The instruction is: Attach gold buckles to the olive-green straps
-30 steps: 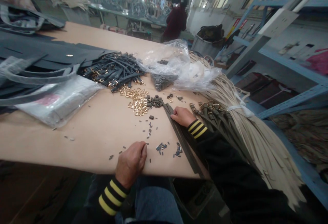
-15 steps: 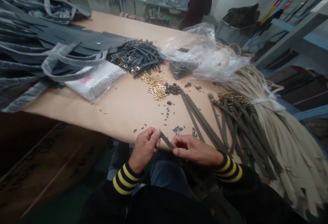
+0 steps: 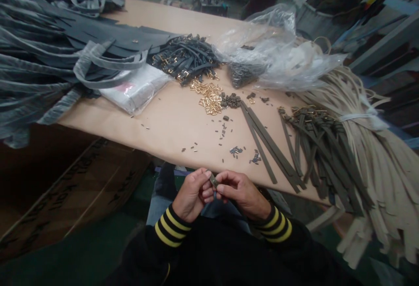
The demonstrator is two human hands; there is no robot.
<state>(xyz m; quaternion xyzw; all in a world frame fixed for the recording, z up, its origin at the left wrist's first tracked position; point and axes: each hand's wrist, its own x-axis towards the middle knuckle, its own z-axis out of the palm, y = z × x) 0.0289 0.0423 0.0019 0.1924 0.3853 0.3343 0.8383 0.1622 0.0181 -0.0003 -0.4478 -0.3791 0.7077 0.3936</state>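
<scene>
Between both hands, just off the table's front edge, is a narrow olive-brown strap (image 3: 213, 180). My left hand (image 3: 193, 193) pinches one part of it, thumb on top. Close beside it my right hand (image 3: 244, 193) pinches the strap from the other side; most of its length is hidden by the fingers. On the table ahead lie small dark metal clips (image 3: 235, 150), a pile of small olive-brown loops (image 3: 231, 100) and gold rectangular buckles (image 3: 209, 98). Longer olive-brown straps (image 3: 268, 144) lie right of these.
Buckled olive straps (image 3: 322, 142) and a tied beige strap bundle (image 3: 363, 120) cover the table's right side. Clear plastic bags (image 3: 291, 65) lie behind. Dark buckled straps (image 3: 190, 56), a white packet (image 3: 134, 91) and grey-blue handles (image 3: 36, 59) stand left. A cardboard box (image 3: 88, 190) sits below.
My hands have come closer together, and the strap stretched between them now shows only as a short piece. The right hand has moved left, off the table. The camera view has shifted.
</scene>
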